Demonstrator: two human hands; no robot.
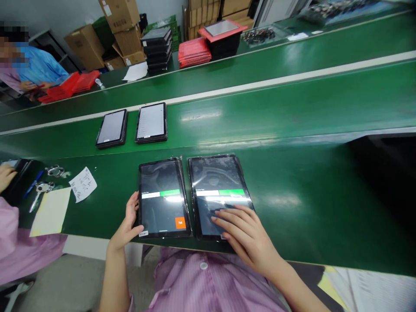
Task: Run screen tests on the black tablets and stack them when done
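Note:
Two dark tablets lie side by side on the green bench, each screen showing a white and green bar. The left tablet [159, 212] also has an orange square at its lower right. My left hand [127, 223] rests at this tablet's left edge, thumb on the lower left corner, fingers apart along the side. Over the lower half of the right tablet [214, 173] lies my right hand [245, 234], its fingers stretched out across the screen and hiding part of it.
Two lit tablets, one [112, 128] beside another [151, 122], lie farther back. At left are a handwritten note [83, 184], yellow paper [52, 212], metal pieces and another person's hand [6, 175]. A black object [386, 173] stands at right. Red stacks [195, 52] line the back.

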